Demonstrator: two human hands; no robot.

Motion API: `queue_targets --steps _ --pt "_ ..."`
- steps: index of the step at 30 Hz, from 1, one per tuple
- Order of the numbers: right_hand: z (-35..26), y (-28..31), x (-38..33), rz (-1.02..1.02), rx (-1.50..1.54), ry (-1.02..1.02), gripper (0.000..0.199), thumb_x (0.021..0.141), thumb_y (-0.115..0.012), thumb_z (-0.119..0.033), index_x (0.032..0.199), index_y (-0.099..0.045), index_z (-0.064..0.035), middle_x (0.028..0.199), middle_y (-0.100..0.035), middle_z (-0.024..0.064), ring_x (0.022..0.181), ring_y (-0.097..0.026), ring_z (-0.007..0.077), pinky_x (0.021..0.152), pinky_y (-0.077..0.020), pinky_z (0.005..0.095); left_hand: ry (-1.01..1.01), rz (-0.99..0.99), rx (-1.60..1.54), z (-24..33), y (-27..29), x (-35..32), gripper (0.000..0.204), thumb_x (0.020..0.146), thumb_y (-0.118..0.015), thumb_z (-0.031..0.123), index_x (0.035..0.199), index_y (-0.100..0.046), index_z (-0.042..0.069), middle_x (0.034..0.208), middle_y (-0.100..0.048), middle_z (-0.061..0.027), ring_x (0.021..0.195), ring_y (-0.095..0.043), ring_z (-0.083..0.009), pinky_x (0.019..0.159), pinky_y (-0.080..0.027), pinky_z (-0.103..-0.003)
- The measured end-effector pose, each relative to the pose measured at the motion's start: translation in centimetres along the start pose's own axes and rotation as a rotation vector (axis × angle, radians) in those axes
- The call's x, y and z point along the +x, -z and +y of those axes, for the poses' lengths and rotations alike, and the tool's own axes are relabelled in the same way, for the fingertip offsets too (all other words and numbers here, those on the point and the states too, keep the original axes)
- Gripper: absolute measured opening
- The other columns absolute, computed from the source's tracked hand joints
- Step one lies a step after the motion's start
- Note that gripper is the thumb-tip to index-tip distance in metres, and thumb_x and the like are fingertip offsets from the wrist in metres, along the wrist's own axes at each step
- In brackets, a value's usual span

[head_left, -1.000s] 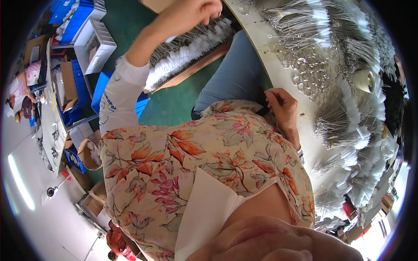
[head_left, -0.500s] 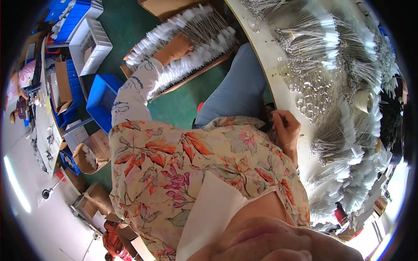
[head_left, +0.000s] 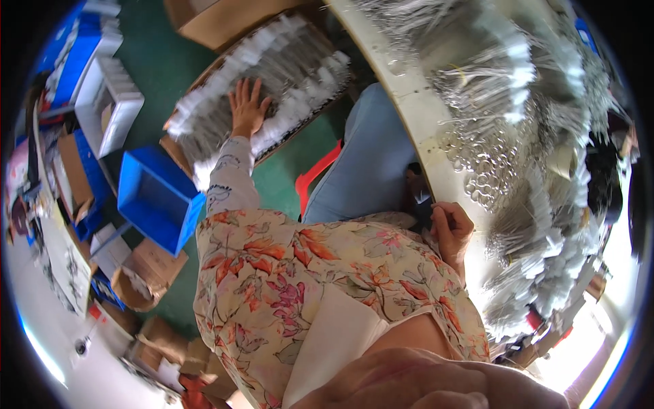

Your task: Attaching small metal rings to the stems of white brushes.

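Observation:
My left hand [head_left: 249, 109] lies palm down with fingers spread on a carton of thin metal wires with white brush-like ends [head_left: 289, 68]. It grips nothing. The wires lie in rows, the white ends along both long sides. My right hand [head_left: 451, 232] is closed, fingers curled, at the edge of the pale table [head_left: 436, 153]. Whatever it may hold is hidden. On that table are bundles of similar white-ended wires [head_left: 494, 61] and a heap of metal rings [head_left: 487, 170].
An open brown carton [head_left: 225, 24] stands beyond the wire carton. At left are a blue bin [head_left: 160, 198], a white crate [head_left: 109, 105] and a cardboard box [head_left: 146, 273] on the green floor. A red stool edge [head_left: 315, 178] shows beside my leg. A pale roll [head_left: 563, 162] sits on the table.
My left hand has drawn back slightly toward me and left, and its fingers have gone from curled among the wires to spread flat. My right hand stays at the table edge. The view has shifted.

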State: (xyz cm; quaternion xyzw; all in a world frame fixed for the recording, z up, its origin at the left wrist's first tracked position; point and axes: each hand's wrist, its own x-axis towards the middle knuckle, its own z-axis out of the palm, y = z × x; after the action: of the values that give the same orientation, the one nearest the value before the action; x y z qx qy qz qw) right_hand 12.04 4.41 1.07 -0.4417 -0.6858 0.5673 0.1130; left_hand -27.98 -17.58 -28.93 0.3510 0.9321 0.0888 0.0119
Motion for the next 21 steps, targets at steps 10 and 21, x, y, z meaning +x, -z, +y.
queue_targets --steps 10,21 --pt "1.6 3.0 0.4 -0.159 0.019 0.170 0.010 0.079 -0.066 -0.008 0.084 -0.064 0.0003 0.072 -0.061 0.0064 0.060 -0.056 0.0096 0.054 -0.0448 0.0244 0.031 -0.174 0.090 0.6 0.9 -0.7 0.061 0.089 -0.048 0.042 0.141 -0.026 0.019 0.146 -0.018 -0.0133 0.136 -0.012 -0.0296 0.109 -0.009 -0.050" --pt "1.1 14.8 -4.7 -0.319 0.529 0.197 0.011 0.085 -0.062 -0.006 0.092 -0.062 0.0015 0.082 -0.062 0.0048 0.073 -0.058 0.0094 0.062 -0.0475 0.0236 -0.434 0.602 -0.475 17.8 25.5 15.9 0.021 0.090 -0.054 0.016 0.101 -0.061 0.000 0.097 -0.065 -0.0136 0.086 -0.062 -0.0242 0.076 -0.048 -0.034"
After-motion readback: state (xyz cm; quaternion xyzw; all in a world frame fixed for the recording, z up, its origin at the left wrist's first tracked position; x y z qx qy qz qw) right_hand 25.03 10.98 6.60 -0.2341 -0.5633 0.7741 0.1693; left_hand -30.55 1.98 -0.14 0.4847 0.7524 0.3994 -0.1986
